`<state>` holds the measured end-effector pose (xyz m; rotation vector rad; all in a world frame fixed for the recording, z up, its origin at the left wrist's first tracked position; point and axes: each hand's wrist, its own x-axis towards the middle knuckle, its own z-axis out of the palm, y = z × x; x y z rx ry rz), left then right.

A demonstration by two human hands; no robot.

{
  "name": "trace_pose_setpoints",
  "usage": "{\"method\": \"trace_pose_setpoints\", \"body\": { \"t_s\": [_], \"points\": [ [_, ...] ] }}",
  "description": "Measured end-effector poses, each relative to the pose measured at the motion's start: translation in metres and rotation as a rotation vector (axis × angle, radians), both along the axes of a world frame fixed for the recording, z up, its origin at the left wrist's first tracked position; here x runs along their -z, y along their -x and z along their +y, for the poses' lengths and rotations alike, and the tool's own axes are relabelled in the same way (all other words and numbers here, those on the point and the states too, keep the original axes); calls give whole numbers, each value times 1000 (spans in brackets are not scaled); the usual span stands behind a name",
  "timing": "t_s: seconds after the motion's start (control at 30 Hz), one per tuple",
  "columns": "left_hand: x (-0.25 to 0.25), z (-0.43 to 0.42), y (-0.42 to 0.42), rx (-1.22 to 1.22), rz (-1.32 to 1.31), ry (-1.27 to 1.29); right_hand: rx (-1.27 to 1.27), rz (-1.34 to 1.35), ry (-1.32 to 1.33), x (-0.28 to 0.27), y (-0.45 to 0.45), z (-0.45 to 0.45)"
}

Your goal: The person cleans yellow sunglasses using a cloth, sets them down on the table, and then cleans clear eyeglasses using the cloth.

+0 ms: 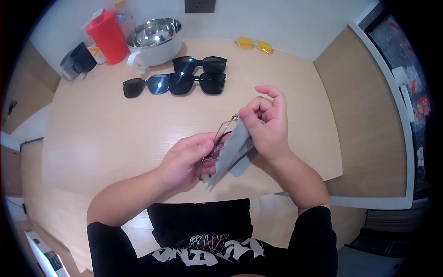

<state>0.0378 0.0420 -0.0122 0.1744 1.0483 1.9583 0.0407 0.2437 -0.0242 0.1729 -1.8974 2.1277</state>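
My left hand [187, 159] is closed on a pair of thin metal-framed glasses [224, 125], held above the near part of the table. Between thumb and bent forefinger, my right hand [266, 121] pinches a grey cleaning cloth [234, 150]. The cloth hangs down beside the glasses and hides part of them, so I cannot tell whether it touches a lens. Farther back lie several dark sunglasses [180, 84], set close together. Yellow-lensed glasses [254, 45] rest near the wall.
At the back left stand a white bowl with a steel inside [159, 51], a red jug [107, 37] and dark cups [83, 56]. A wooden panel [364, 111] borders the table [101, 124] on the right. A wall socket [200, 5] is above.
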Motion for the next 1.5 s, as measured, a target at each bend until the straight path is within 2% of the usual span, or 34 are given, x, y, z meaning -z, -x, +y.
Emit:
{"method": "trace_pose_setpoints", "body": {
  "t_s": [0.03,0.13,0.27,0.33,0.43,0.47,0.57,0.67,0.77,0.87,0.97,1.07,1.17,1.27,1.37,1.47,1.5],
  "points": [
    [-2,0,-1,4,2,6,-1,-11,-3,-1,-1,0],
    [16,-3,7,47,-28,-212,-41,98,-188,7,-3,1],
    [12,-4,7,-19,-53,-128,-88,57,-285,6,-8,-8],
    [18,-1,9,-27,-45,-150,-49,40,-245,8,-5,-3],
    [9,-2,3,5,-51,-5,-48,-2,-115,4,-4,1],
    [11,-2,3,15,-37,-34,-57,-22,-59,4,-4,2],
    [18,-3,5,38,-25,-107,-89,96,-309,11,-2,-1],
    [15,-1,8,21,-56,-109,-193,-45,-213,9,-8,-12],
    [16,0,8,11,-50,-59,-97,42,-434,10,-4,-1],
    [23,-3,6,63,-52,-77,-48,-35,-147,7,-2,7],
    [17,-1,3,44,-60,-35,-62,-20,-184,3,-5,4],
    [22,-2,6,37,-40,-61,-104,130,-434,15,-3,-3],
    [24,-1,7,57,-47,-88,-67,49,-364,9,-3,1],
    [21,-1,7,65,-53,-83,-29,-42,-157,5,-1,4],
    [21,-1,6,54,-46,-67,-67,102,-375,9,-3,-3],
    [15,0,4,17,-54,-23,-80,138,-435,15,-1,-5],
    [14,0,4,16,-67,-28,-69,93,-373,14,-2,-5]
  ]
}}
